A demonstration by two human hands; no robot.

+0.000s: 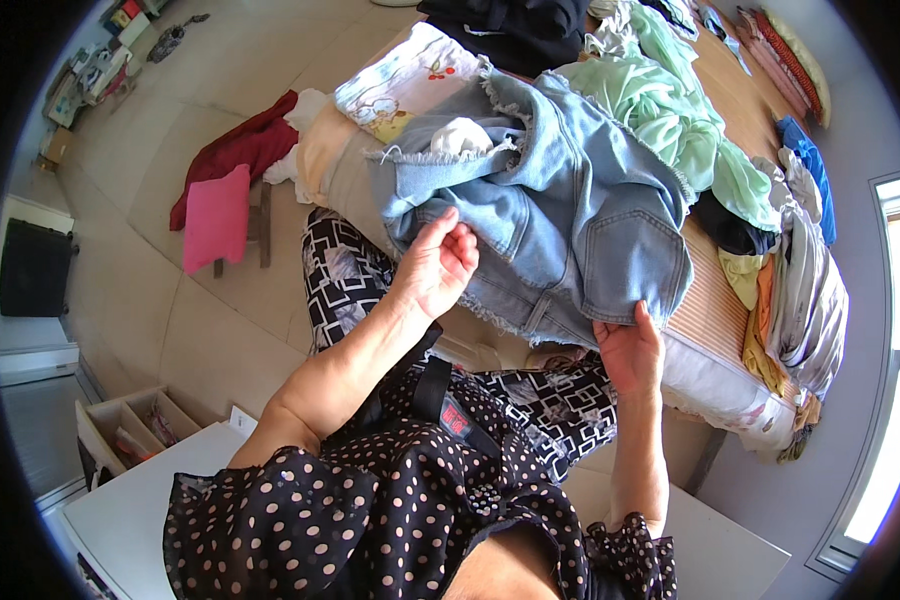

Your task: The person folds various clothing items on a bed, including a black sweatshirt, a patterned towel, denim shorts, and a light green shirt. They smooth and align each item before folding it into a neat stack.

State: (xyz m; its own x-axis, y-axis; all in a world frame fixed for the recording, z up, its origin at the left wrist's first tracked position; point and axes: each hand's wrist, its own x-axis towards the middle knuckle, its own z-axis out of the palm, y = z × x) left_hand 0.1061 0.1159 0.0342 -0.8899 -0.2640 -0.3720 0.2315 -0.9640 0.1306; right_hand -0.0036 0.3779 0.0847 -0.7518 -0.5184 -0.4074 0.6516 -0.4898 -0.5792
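Note:
Light-blue denim shorts (545, 215) with frayed hems lie spread before me, over the near edge of a bed. My left hand (438, 262) is at their left part, thumb and curled fingers closed at the cloth; its exact grip is partly hidden. At the lower right corner, below a back pocket, my right hand (632, 350) pinches the denim edge between thumb and fingers. A white bit of cloth (460, 137) shows inside a fold of the shorts. Behind them lies a white printed cloth (410, 80) with a cartoon figure and cherries.
Mint-green fabric (660, 110) and black clothing (515, 35) lie farther back on the striped bed (715, 310). Several garments (805, 290) hang at its right side. A pink cushion (217, 220) and a dark-red cloth (232, 150) rest on a stool at left. An open drawer (140, 425) stands lower left.

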